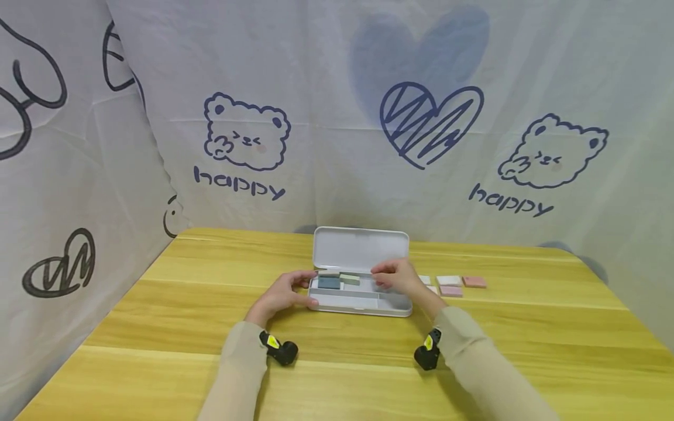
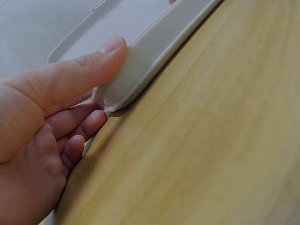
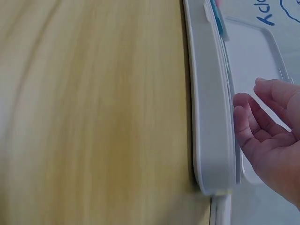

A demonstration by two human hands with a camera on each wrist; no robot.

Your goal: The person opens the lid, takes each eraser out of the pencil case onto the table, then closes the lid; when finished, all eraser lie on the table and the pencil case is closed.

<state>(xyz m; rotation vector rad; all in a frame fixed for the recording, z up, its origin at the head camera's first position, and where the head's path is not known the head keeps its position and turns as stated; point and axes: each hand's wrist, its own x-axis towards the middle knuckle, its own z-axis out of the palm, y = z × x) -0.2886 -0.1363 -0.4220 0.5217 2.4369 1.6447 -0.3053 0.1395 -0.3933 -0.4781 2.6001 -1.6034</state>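
A white hinged pencil case [image 1: 342, 300] lies with its lid up. My left hand [image 1: 284, 294] grips its left end, thumb over the front wall and the other fingers round the corner, as the left wrist view shows up close. Inside, on the left of the rear compartment, sit a blue-grey flat block [image 1: 329, 283], a pale green one [image 1: 350, 280] and a whitish one behind. Over the right part of that compartment is my right hand [image 1: 399, 277], fingers loosely bent. In the right wrist view its thumb and fingertips stand apart, with nothing visible between them.
Right of the case, partly behind my right wrist, lie several small flat blocks: white [image 1: 449, 280], pink [image 1: 450, 290] and coral [image 1: 474, 282]. The raised lid [image 1: 360, 248] stands at the rear of the case. A printed cloth [image 1: 337, 117] hangs behind the wooden table [image 1: 337, 374].
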